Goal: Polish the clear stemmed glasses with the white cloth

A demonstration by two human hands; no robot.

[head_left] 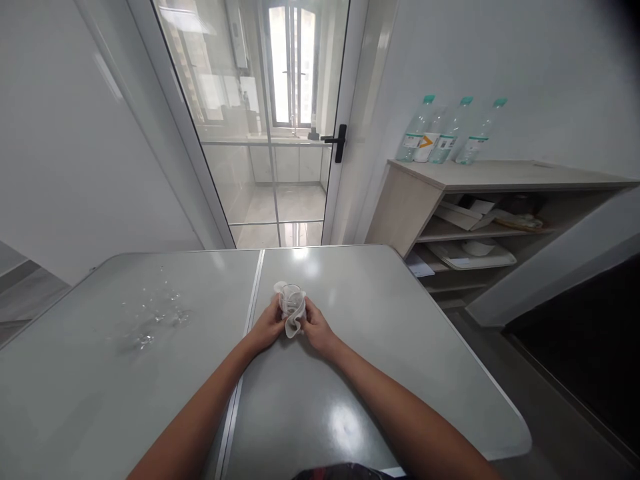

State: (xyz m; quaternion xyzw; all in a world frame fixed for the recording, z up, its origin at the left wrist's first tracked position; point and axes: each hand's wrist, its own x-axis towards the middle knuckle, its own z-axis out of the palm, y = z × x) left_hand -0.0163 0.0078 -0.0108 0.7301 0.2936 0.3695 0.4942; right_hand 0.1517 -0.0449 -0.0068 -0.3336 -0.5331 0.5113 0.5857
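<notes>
Blown-out window (278,67); white glare on tabletop (400,320); dark upper-right corner

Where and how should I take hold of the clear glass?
Probably hold the clear glass by its side wall, from left and right at once, where the left hand and right hand sit. It looks round, rim facing up, and the white cloth bunches about its side, which should cushion the grip.
</notes>
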